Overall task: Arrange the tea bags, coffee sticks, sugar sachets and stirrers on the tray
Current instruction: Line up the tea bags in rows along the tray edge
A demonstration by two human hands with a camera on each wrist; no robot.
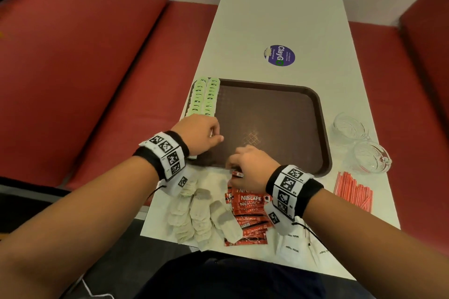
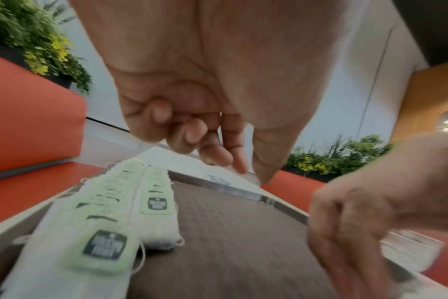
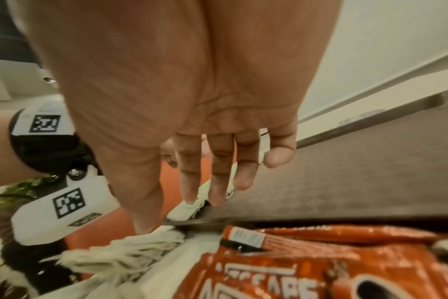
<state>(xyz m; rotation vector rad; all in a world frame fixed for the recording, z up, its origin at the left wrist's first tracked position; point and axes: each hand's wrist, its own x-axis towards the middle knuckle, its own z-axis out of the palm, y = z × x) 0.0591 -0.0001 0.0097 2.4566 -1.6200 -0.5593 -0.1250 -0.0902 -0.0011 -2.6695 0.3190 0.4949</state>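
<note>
Closest to the person, on the white table (image 1: 279, 7), lie the things not yet put away: white sugar sachets (image 1: 295, 247) at the near right, a heap of loose tea bags (image 1: 194, 216) at the near left, and a pile of red coffee sticks (image 1: 247, 216) between them. The right hand (image 1: 250, 167) is low over the far end of that red pile, at the near edge of the tray; its fingers (image 3: 192, 172) point down fairly straight and hold nothing that can be seen. The red stirrers (image 1: 353, 192) lie a bit farther to the right on the table. The left hand (image 1: 198, 137) is over the near left part of the brown tray (image 1: 323, 128), with fingers loosely curled and nothing in them. Farther along the tray's left side sit two neat rows of green-tagged tea bags (image 1: 205, 97). So it looks like the tea bag step is partly done and the coffee sticks may come next. The next move would need the right hand to pinch a few sticks together and lay them straight on the bare tray beside the green rows.
</note>
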